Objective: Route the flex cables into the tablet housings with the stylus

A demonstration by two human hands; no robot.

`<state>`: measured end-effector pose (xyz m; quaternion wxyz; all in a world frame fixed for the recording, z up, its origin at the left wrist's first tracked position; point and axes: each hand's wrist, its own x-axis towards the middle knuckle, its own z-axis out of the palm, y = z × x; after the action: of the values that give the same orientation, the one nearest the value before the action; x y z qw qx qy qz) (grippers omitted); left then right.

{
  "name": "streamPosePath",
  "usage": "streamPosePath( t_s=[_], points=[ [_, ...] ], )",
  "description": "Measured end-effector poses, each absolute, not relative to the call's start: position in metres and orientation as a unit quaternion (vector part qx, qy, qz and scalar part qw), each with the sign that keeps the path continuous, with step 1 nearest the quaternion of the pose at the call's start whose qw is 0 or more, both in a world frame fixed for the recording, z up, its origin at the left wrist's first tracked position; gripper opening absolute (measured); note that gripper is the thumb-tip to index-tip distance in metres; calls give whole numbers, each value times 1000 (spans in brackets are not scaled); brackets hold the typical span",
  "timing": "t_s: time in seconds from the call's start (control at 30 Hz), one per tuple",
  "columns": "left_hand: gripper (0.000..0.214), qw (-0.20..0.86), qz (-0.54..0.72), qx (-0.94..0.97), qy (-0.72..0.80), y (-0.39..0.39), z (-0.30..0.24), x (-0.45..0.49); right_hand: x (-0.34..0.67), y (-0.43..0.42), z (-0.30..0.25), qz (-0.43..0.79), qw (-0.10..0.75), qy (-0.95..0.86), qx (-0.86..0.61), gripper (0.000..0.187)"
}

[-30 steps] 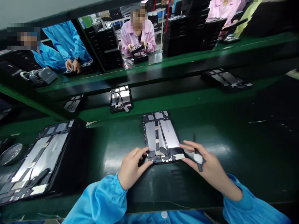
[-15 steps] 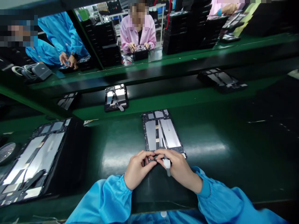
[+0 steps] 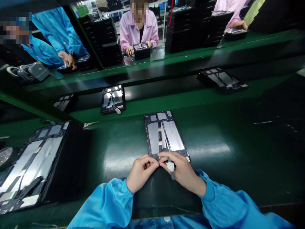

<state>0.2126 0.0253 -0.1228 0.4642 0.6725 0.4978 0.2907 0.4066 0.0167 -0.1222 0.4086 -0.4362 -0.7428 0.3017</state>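
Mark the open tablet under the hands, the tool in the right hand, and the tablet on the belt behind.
near tablet [image 3: 175, 136], head view, on its right silver plate.
tool [image 3: 170, 166], head view, on its white collar.
far tablet [image 3: 113, 99], head view, on its middle.

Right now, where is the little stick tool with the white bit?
In the head view, the pen-like tool sits in the right hand, just right of centre, over the near end of the open tablet, close beside the left hand.
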Motion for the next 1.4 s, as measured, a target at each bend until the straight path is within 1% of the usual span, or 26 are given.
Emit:
streamPosePath(
  t_s=[0.07, 0.13, 0.4, 0.5, 0.67, 0.9, 1.03, 1.17, 1.3, 1.4],
  points=[
    [28, 474, 283, 671, 495, 26, -123, 211, 407, 18, -121, 313, 401, -743, -435, 24],
    [24, 458, 286, 685, 490, 26, -122, 208, 407, 19, -120, 323, 392, -746, -432, 27],
    [16, 267, 313, 808, 423, 25, -113, 203, 409, 22, -115, 345, 370, -752, -421, 33],
    [16, 221, 309, 829, 411, 25, -113, 204, 410, 23, -114, 355, 358, -755, -420, 34],
    [17, 222, 291, 833, 416, 23, -115, 205, 411, 25, -113, 366, 343, -757, -419, 38],
    [11, 210, 251, 837, 437, 15, -114, 207, 416, 22, -117, 380, 323, -773, -392, 48],
    [14, 204, 216, 839, 456, 14, -112, 210, 414, 20, -121, 356, 332, -778, -396, 48],
    [16, 182, 187, 844, 468, 13, -111, 212, 411, 18, -127, 291, 338, -801, -399, 52],
    [18, 61, 165, 883, 436, 8, -112, 210, 410, 17, -130, 219, 340, -835, -374, 58],
    [17, -18, 156, 902, 403, 4, -112, 204, 409, 18, -130, 196, 336, -849, -358, 59]
  ],
)
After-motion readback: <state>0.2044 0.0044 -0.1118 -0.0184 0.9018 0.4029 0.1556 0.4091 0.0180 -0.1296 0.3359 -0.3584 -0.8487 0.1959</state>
